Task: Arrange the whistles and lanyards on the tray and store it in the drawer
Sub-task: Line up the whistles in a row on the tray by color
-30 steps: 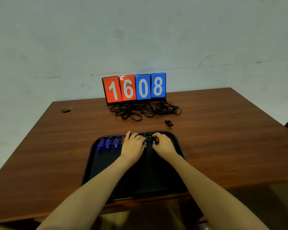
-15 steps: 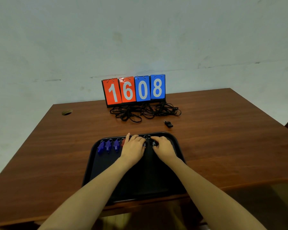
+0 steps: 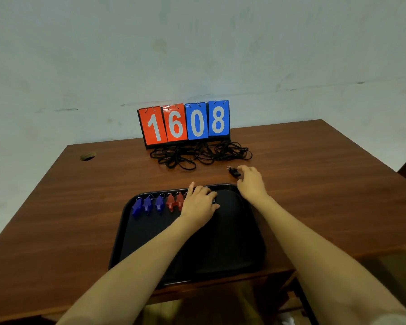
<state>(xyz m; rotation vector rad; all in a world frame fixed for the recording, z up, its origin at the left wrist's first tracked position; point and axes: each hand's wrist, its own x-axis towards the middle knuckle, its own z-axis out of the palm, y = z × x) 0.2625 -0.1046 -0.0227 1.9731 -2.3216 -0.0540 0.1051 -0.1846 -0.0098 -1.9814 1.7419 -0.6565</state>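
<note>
Beyond the tray (image 3: 220, 249) on the worktop (image 3: 80, 207), the right hand (image 3: 251, 181), grip spread, is reaching for the loose black whistle (image 3: 234, 171), while the left hand (image 3: 198, 205), grip unreadable, is apparently steadying the whistle row (image 3: 148, 205).

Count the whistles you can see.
6. Three blue whistles and two red whistles lie in a row along the far edge of the tray. One black whistle lies on the table beside the right hand. The left hand may hide more.
</note>
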